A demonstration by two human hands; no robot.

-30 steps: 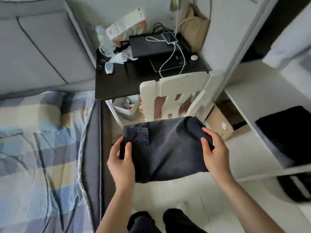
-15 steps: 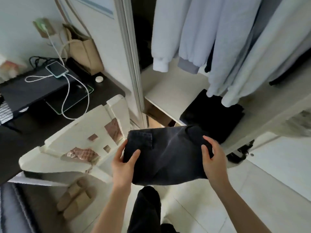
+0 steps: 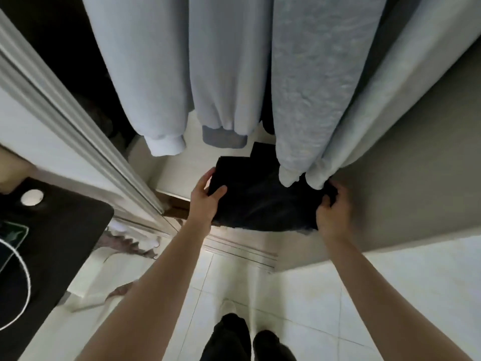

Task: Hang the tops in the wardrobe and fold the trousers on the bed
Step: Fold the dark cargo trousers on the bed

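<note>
The folded dark trousers (image 3: 260, 201) are held out flat inside the open wardrobe, over its white shelf (image 3: 182, 162). My left hand (image 3: 207, 201) grips their left edge, thumb on top. My right hand (image 3: 331, 209) grips the right edge, fingers curled round the cloth. Several pale grey and light blue tops (image 3: 229, 69) hang above, their cuffs brushing the far edge of the trousers. Another dark folded garment (image 3: 263, 152) lies on the shelf behind; where it ends under the trousers is hidden.
The wardrobe's white door frame (image 3: 78, 142) runs diagonally at left, its grey side panel (image 3: 416, 178) at right. A dark desk (image 3: 52, 243) with a white cable stands at lower left. White floor tiles (image 3: 299, 295) and my dark-trousered legs are below.
I have turned from the chair and desk to face the wardrobe and moved the folded trousers forward in both hands, from in front of the shelf to under the hanging tops.
</note>
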